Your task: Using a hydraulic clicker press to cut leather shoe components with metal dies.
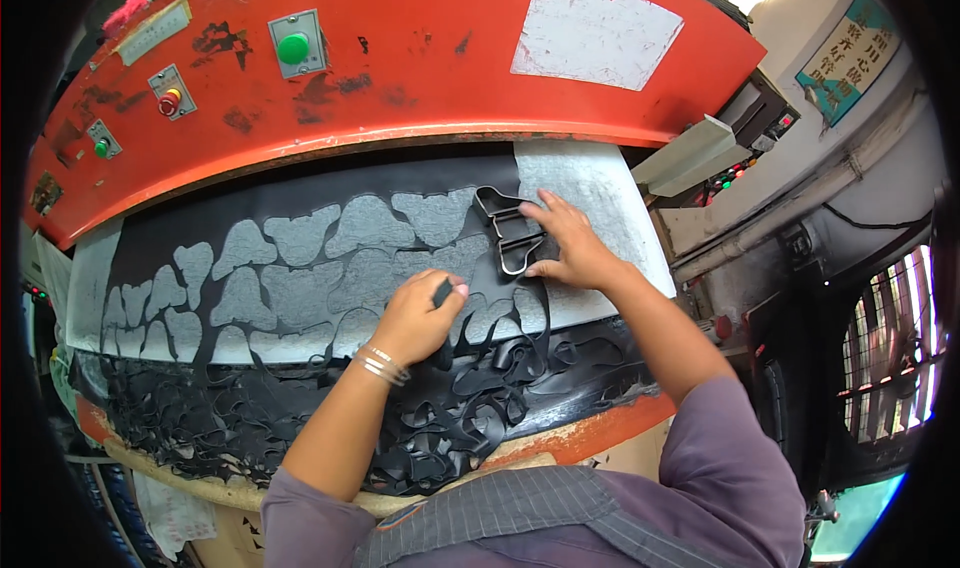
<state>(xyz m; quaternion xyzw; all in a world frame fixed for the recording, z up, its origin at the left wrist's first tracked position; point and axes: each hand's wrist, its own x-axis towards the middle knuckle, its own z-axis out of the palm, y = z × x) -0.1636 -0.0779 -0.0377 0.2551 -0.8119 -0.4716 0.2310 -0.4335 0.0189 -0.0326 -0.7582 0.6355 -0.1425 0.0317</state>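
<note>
A metal cutting die [514,240] with a curved outline and crossbars rests on the black sheet material [440,176]. My right hand [578,246] grips its right side, thumb at the lower end and fingers near the upper. Left of it, my left hand [412,320] is closed around a small black strip [442,293] that pokes out by the thumb. Under both hands lies a pale cutting board [585,173], bare grey through several cut-out openings in the black sheet. Thin black webs of sheet run between these openings, and some hang over the near edge.
Tangled black offcuts [440,428] heap along the near edge. Beyond the board stands the red press beam [420,78] with a green button [293,49] and a red stop button [169,101]. Pipes [770,213] run along the wall at right.
</note>
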